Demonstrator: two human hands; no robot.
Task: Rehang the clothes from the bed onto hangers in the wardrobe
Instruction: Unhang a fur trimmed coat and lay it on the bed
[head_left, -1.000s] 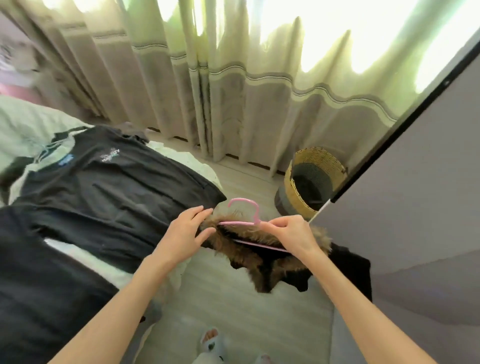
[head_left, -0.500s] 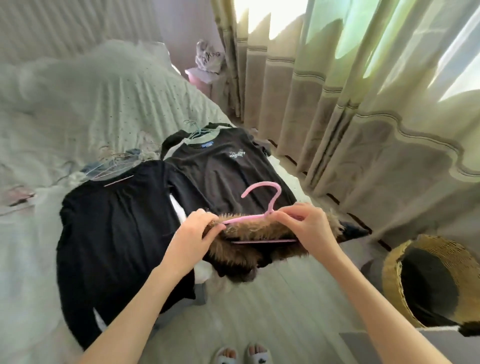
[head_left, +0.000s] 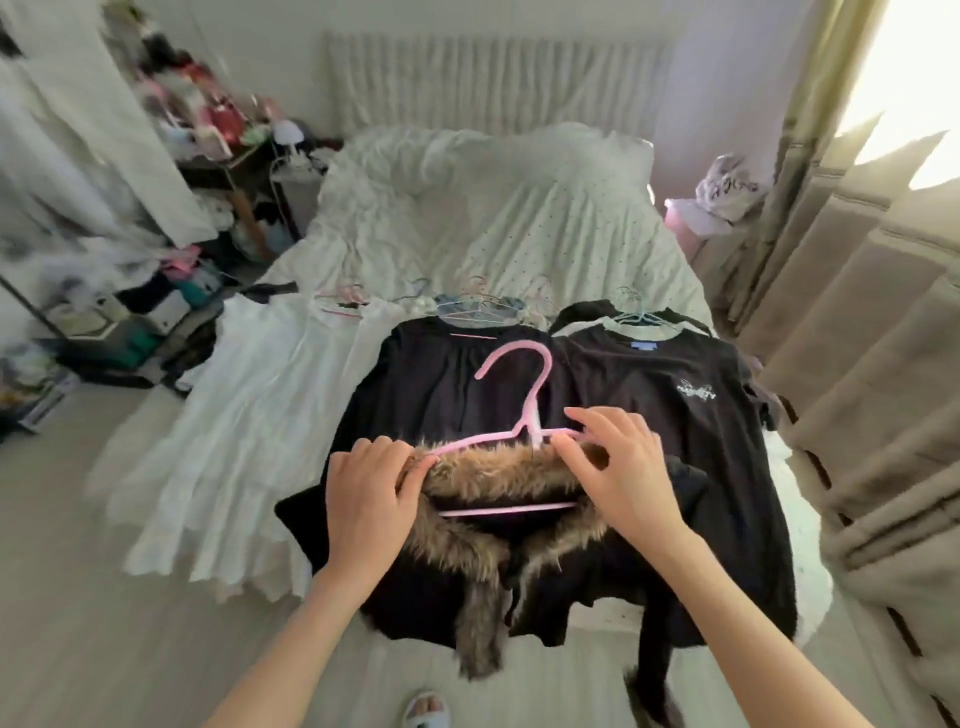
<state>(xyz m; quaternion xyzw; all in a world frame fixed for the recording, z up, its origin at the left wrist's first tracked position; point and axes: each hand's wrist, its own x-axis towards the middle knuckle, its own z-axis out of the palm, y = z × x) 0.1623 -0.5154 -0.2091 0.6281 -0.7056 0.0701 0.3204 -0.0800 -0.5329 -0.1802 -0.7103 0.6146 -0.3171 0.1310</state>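
Note:
A black garment with a brown fur collar (head_left: 498, 475) hangs on a pink hanger (head_left: 524, 410), held over the foot of the bed (head_left: 493, 218). My left hand (head_left: 369, 499) grips the fur collar and the hanger's left end. My right hand (head_left: 618, 467) pinches the hanger's right shoulder beside the hook. On the bed lie a black top (head_left: 431, 379), a black T-shirt with a white print (head_left: 670, 400) and a white dress (head_left: 260, 415), with several wire hangers (head_left: 472, 306) at their necks.
Curtains (head_left: 862, 312) hang along the right side. A cluttered shelf and piles of things (head_left: 208, 130) stand at the left of the bed. A pink bedside stand (head_left: 685, 223) holds a bag. Pale floor lies around my slippered foot (head_left: 426, 709).
The view has swung left from the curtains and basket to face the bed. Both hands have carried the fur-collared garment on the pink hanger over the foot of the bed.

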